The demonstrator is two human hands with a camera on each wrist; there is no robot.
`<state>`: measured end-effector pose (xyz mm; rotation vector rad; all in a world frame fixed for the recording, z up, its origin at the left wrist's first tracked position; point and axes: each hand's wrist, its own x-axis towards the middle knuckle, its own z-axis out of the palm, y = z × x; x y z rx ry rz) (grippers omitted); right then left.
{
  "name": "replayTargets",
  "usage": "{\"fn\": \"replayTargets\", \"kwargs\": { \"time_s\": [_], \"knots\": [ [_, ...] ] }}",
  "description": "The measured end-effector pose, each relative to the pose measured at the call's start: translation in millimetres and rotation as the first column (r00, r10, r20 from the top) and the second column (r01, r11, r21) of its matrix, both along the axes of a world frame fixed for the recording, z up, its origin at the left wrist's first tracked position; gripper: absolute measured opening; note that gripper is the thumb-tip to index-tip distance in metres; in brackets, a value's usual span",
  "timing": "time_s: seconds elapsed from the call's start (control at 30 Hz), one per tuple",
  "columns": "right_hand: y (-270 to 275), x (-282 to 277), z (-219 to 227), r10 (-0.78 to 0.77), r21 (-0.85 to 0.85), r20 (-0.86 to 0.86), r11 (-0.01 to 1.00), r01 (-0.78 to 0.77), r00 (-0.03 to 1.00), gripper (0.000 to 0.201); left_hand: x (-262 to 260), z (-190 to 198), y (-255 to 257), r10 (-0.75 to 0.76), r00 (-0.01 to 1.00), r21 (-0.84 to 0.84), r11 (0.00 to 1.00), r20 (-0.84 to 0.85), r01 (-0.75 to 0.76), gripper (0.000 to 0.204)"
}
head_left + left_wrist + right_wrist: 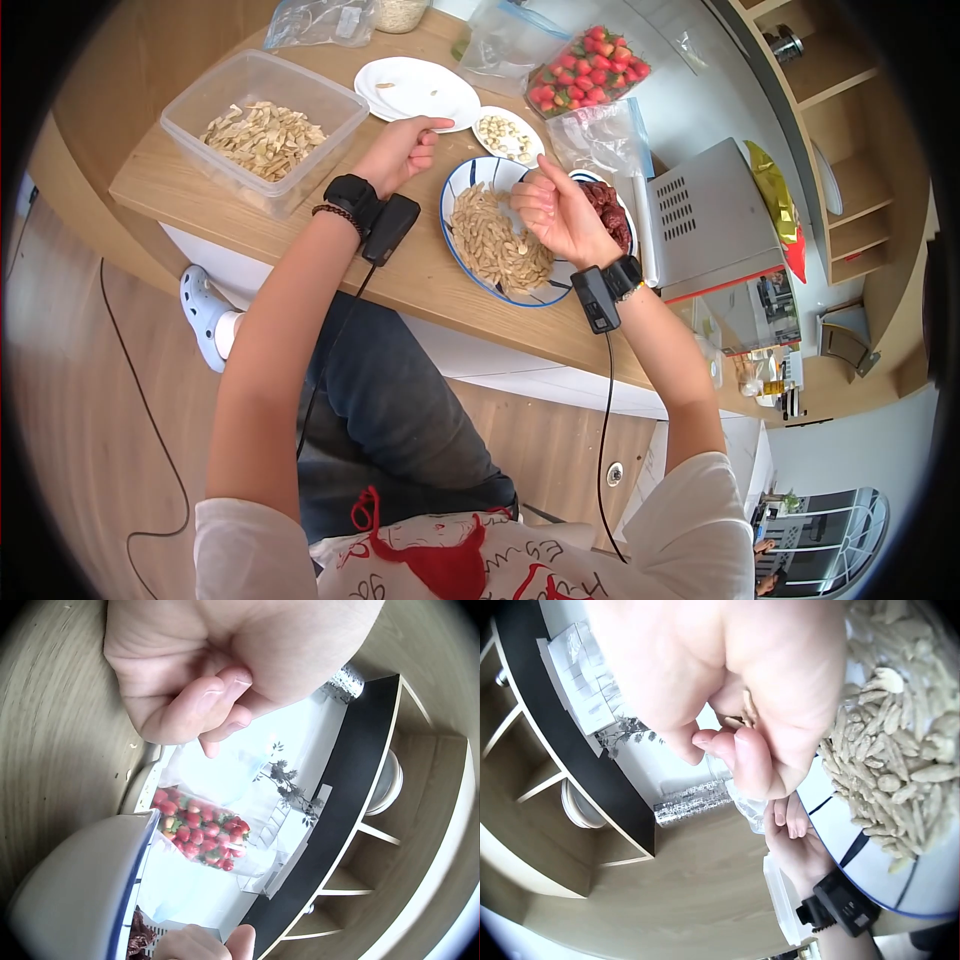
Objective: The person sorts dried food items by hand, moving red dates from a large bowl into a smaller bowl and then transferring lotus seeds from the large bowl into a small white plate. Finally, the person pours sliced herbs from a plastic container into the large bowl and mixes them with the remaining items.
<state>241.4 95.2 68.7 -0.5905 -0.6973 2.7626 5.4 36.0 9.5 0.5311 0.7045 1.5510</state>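
Observation:
My right hand [560, 212] is over a blue-rimmed white bowl [448, 215] of pale, elongated dried pieces [500, 250]. Its curled fingers hold a few thin pale dried pieces [748, 709], as the right wrist view shows. To the left, my left hand [400, 155] is between a clear plastic tub [345, 108] and the white plates, index finger straight, other fingers loosely curled. No object shows in it. Just beyond it lie a white oval plate [410, 95] with a couple of small pieces and a smaller plate [533, 150] of round cream-coloured pieces.
Pale flat dried chips [265, 140] fill part of the tub. Behind the right hand is a bowl of dark red wrinkled dried fruit [608, 212]. A bag of strawberries [590, 70] and other plastic bags [510, 45] line the back. A grey vented appliance [710, 215] stands right.

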Motion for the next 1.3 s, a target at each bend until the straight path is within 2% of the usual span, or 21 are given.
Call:
{"fn": "replayTargets", "kwargs": {
  "time_s": [0.03,0.13,0.23,0.33,0.43,0.53,0.73,0.83,0.93,1.03,1.13,1.23,1.3],
  "knots": [
    [0.7,-0.9,-1.1,0.001,-0.004,0.014,1.000,-0.001,1.000,0.037,-0.3,-1.0,0.8,0.000,1.000,0.006,1.000,0.009,0.000,0.021],
    [3.0,-0.6,1.0,0.043,0.045,0.297,0.997,-0.059,0.954,0.035,-0.6,-2.3,2.1,-0.001,1.000,0.007,1.000,-0.001,0.001,0.019],
    [-0.1,-2.8,2.2,-0.013,0.383,0.516,0.898,-0.217,0.857,0.030,0.2,-1.2,0.9,0.005,1.000,0.006,1.000,-0.006,-0.005,0.020],
    [-11.7,-6.0,7.8,-0.221,0.680,0.640,0.608,-0.409,0.736,0.024,-0.5,-1.9,1.0,0.004,1.000,0.008,1.000,0.000,-0.004,0.021],
    [-22.6,-11.0,10.4,-0.318,0.763,0.637,0.388,-0.516,0.702,0.023,0.1,-1.4,1.0,-0.004,1.000,0.006,1.000,-0.012,0.004,0.022],
    [-22.8,-13.5,2.9,-0.406,0.813,0.575,0.184,-0.552,0.711,0.022,0.4,0.3,-0.4,0.000,1.000,0.004,1.000,-0.011,0.000,0.022],
    [-8.6,-9.9,-3.0,-0.330,0.760,0.649,0.319,-0.566,0.685,0.025,0.2,-1.0,0.7,0.008,1.000,0.002,1.000,-0.008,-0.008,0.020],
    [-14.6,-11.8,-2.8,-0.397,0.792,0.600,0.176,-0.584,0.695,0.024,0.2,-0.8,1.1,0.006,1.000,-0.001,1.000,-0.022,-0.006,0.021],
    [-10.2,-11.3,-16.2,-0.395,0.873,0.420,-0.069,-0.482,0.817,0.022,-0.6,-1.7,2.4,0.000,1.000,0.003,1.000,-0.020,0.000,0.021],
    [-14.6,-15.7,-11.6,-0.425,0.814,0.508,-0.049,-0.579,0.749,0.023,-1.2,-3.9,3.1,-0.006,1.000,0.009,1.000,-0.008,0.006,0.021],
    [-21.5,-20.4,-7.1,-0.440,0.803,0.463,-0.158,-0.574,0.769,0.022,-1.8,-4.6,3.3,-0.009,1.000,0.014,1.000,-0.001,0.009,0.022],
    [-24.1,-23.5,-6.6,-0.461,0.804,0.419,-0.211,-0.556,0.782,0.022,-1.3,-4.6,3.5,-0.012,1.000,0.016,1.000,0.003,0.011,0.022],
    [-22.2,-25.4,-9.8,-0.460,0.809,0.418,-0.203,-0.551,0.783,0.022,-1.3,-4.3,2.9,-0.009,1.000,0.016,1.000,0.006,0.008,0.022]
  ]
}}
